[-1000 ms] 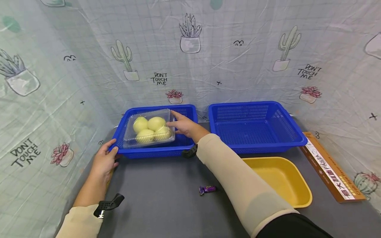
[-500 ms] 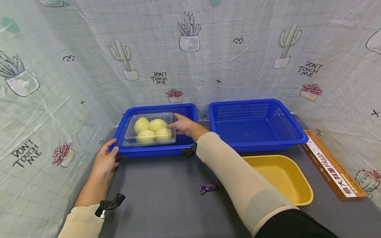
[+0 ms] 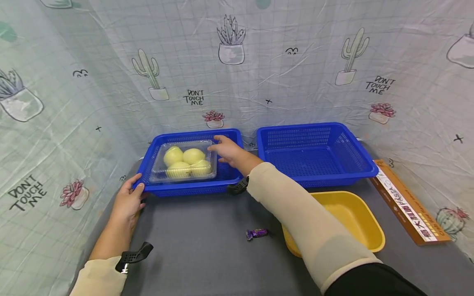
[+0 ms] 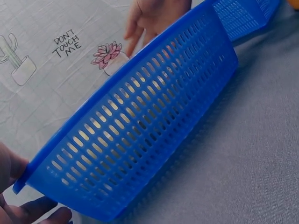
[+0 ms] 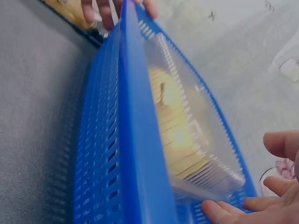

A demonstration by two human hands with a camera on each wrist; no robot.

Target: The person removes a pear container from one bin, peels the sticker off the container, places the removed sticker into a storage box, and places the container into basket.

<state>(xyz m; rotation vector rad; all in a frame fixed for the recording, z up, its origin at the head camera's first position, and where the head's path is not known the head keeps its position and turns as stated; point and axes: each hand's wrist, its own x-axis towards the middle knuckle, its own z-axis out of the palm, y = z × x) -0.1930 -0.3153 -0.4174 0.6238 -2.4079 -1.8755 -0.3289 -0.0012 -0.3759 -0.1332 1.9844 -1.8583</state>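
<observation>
My left hand [image 3: 127, 201] grips the near left corner of the left blue basket [image 3: 192, 189]. In the left wrist view, its thumb lies at the rim and its fingers go below. A clear plastic box [image 3: 158, 174] of round, pale yellow pears [image 3: 174, 157] lies inside that basket. My right hand [image 3: 228, 151] hovers at the box's right end, fingers spread and holding nothing. The right wrist view shows the right fingertips [image 5: 214, 210] close to the box corner, and one pear's stem through the ribbed plastic.
To the right stands a second blue basket [image 3: 314, 179], with a yellow tub [image 3: 357, 222] in front, partly behind my right sleeve. A brown pasta box [image 3: 411, 203] lies farther right. A purple wrapped candy [image 3: 256, 234] is on the grey table [image 3: 200, 246]. A printed curtain [image 3: 244, 90] hangs behind.
The box's right end has come down from a tilt, so the box now lies flatter in the basket. My right fingers have let go of it. The left hand keeps its grip.
</observation>
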